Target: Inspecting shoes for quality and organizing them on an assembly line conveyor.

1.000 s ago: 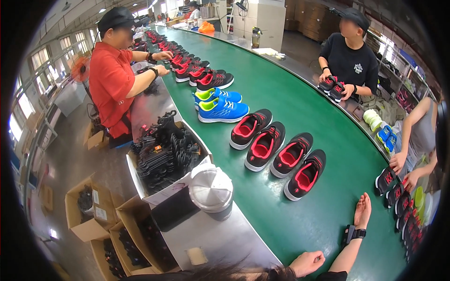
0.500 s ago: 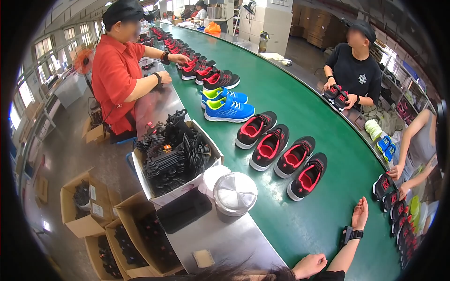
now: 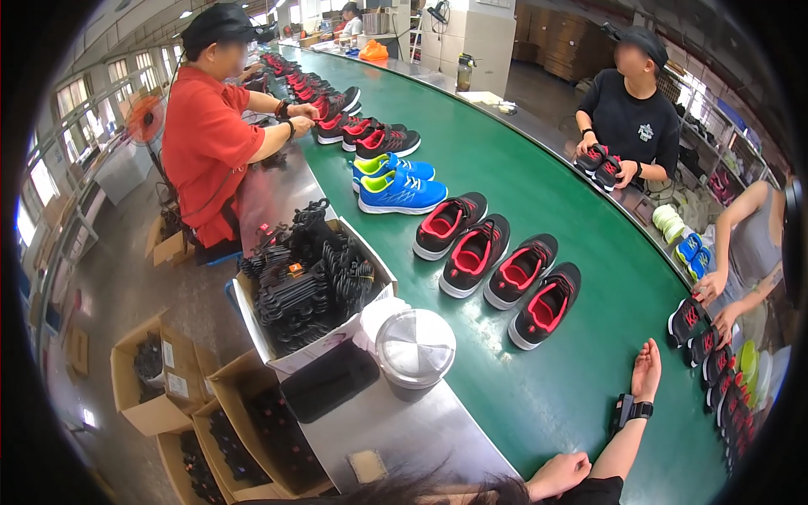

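Long green surface (image 3: 505, 185) ran away from my viewpoint, shiny in patches. On it I counted four black-and-red shoes (image 3: 522, 271), white-soled, side by side; just beyond stood a blue pair (image 3: 402, 195); farther off, a row of dark shoes (image 3: 390, 143). Metal surface (image 3: 429, 446) lay along its left edge. There I logged an open white box (image 3: 320, 343), a dark flat slab (image 3: 330, 383), a lidded cup (image 3: 416, 349), a small beige square (image 3: 368, 465).
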